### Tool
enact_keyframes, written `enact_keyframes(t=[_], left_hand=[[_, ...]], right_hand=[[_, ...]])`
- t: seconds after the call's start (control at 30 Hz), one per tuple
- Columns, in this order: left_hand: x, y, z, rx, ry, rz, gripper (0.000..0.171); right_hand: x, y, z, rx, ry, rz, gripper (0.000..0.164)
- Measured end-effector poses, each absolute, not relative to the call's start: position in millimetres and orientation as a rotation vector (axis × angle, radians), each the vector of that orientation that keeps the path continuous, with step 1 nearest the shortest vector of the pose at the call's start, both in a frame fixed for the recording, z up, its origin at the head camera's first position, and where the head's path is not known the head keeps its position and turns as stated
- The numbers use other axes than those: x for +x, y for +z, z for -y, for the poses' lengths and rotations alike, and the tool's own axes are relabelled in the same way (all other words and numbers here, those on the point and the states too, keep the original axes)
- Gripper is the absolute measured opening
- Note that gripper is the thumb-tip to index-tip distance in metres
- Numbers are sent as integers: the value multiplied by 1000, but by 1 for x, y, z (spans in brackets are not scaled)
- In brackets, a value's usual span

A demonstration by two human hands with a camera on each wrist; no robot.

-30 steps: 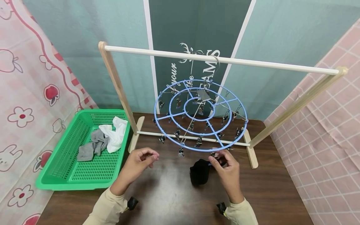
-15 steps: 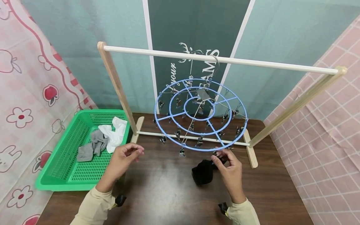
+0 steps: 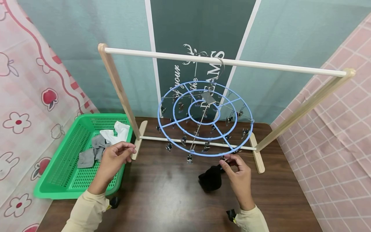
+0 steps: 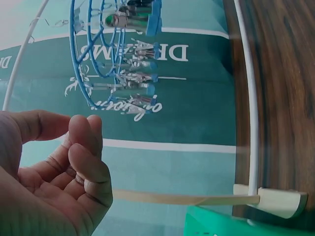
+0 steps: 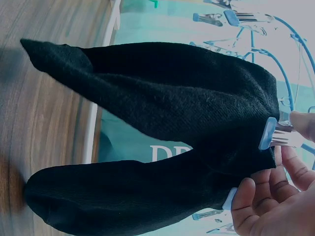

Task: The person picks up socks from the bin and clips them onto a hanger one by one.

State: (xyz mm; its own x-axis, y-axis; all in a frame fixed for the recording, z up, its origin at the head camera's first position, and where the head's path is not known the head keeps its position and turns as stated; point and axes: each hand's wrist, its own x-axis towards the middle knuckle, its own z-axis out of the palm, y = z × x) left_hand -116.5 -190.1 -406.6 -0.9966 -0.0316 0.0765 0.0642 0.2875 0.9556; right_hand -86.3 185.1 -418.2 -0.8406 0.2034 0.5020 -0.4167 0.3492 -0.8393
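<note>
Two forearms in cream sleeves point(image 3: 84, 212) reach in from the bottom of the frame over a dark wooden bench point(image 3: 156, 199). The right hand point(image 3: 239, 175), right of centre, pinches a metal clip point(image 5: 268, 133) between thumb and fingers. A pair of black socks point(image 5: 147, 93) hangs with cuffs at that clip, just left of this hand in the head view, toes slanting toward the lower left; whether they touch the bench is unclear.

The left hand point(image 3: 115, 158), left of centre, has its fingers loosely bent toward the thumb, with nothing visible in its grasp. It is over the right side of a green plastic basket point(image 3: 66, 194) and much nearer to it than the right hand. Inside, crumpled grey fabric point(image 3: 87, 159) lies just left of the left hand, its long axis running from lower left to upper right; white fabric point(image 3: 121, 131) lies just above the hand, partly hidden.

Beyond, a round blue clip hanger point(image 3: 204, 124) is hooked on the white rail point(image 3: 174, 57) of a wooden rack point(image 3: 117, 85). Behind hangs a green curtain point(image 3: 203, 19) with white lettering.
</note>
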Motion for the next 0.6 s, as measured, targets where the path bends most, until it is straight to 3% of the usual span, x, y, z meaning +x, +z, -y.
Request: enact_keyframes(t=[0.6], left_hand=[[-135, -406, 218, 34, -1697, 2456, 21]], right_hand=[[-85, -416, -191, 38, 1511, 2082, 16]])
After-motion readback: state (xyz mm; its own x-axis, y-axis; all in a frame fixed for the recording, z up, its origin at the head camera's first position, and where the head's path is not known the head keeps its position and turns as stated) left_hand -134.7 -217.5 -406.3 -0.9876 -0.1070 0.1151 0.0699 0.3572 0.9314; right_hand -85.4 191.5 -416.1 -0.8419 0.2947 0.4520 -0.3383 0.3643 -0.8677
